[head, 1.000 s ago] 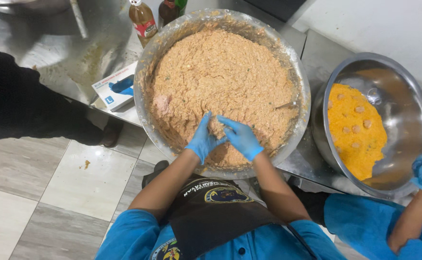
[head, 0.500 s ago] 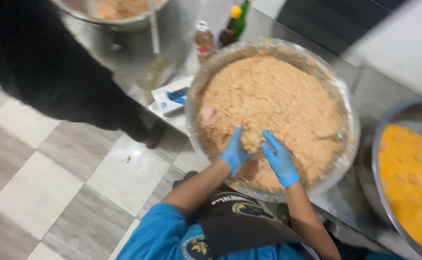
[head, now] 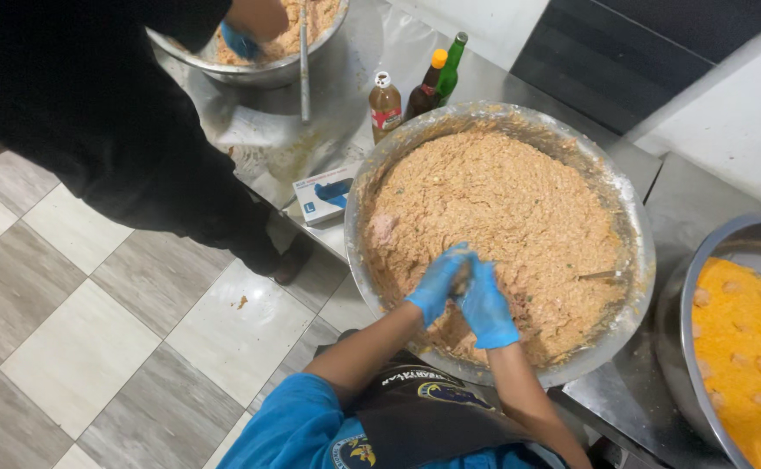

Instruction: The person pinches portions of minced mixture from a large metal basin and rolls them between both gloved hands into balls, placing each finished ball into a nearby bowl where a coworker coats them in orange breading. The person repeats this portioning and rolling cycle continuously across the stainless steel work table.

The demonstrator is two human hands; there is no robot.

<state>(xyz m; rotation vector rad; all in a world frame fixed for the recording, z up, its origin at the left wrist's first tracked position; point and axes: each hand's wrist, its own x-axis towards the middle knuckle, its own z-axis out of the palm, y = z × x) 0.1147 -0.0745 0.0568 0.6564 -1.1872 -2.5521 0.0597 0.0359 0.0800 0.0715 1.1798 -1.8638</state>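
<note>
Steel counter (head: 658,187) above grey-and-white tiled floor (head: 94,347). Left hand (head: 437,282) and right hand (head: 487,306), both blue-gloved, pressed together, fingers curled around lump of orange-brown minced mixture (head: 519,208) between palms. Wide metal bowl (head: 641,260) holds rest of mixture, spreading beyond fingertips. Three bottles (head: 386,106) past bowl's far rim. Glove box (head: 324,195) left of fingers. Second bowl of yellow crumbs (head: 745,347) to right.

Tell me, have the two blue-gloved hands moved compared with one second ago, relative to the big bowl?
Yes. The left hand and right hand have closed together over the mixture, staying near the closest edge of the big bowl.
</note>
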